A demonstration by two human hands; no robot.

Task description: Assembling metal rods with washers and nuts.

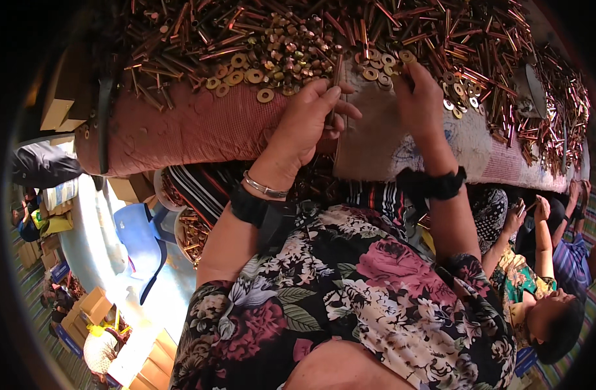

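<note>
My left hand [307, 120] is closed around a long, thin metal bolt [338, 70], which points away from me over the table edge. Its lower end is hidden by my fingers. To the right, my right hand [421, 101] is bent down at the washers, its fingertips pinched at a flat brass-coloured washer [408, 56]. More loose washers [370, 73] lie just left of those fingertips. Beyond my left hand is a heap of small nuts [296, 49], with a single washer [264, 95] at its near side.
Copper-coloured bolts and sleeves [460, 32] cover the far table. Reddish cloth [200, 127] and a cardboard piece [366, 140] line the near edge. A round metal piece [530, 91] stands among the parts at right. A blue plastic chair [140, 244] and filled buckets [190, 234] stand left; co-workers [538, 305] sit right.
</note>
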